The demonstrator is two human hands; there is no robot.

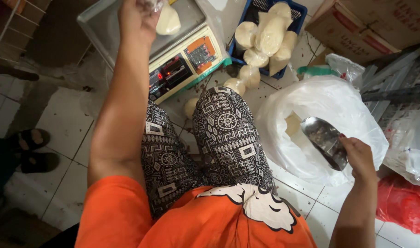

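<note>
Two hands work far apart in the head view. At 12 o'clock the left hand [135, 18] is closed around the neck of a small filled bag [167, 20], which hangs over or rests on the steel pan of the scale [184, 57]; whether the bag's weight sits on the pan I cannot tell. At 4 o'clock the right hand [359, 157] is closed on the handle of a metal scoop [324, 138], whose bowl points toward 10 o'clock, into the mouth of the big white sack [329, 108]. The scoop's long axis runs from 4 to 10 o'clock. Pale powder shows inside the sack just beyond the scoop's lip.

From the scoop, the bag lies well apart toward 10 o'clock, across the patterned knees [223, 124]; the left hand is already on it, the right is the far one.

Tied bags fill a blue basket [298, 11] at 1 o'clock, more lie on the tiles near the scale. Cardboard boxes [357, 23] stand at 2 o'clock, a red bag [403, 202] lies at 4, and sandals [33, 149] at 9.
</note>
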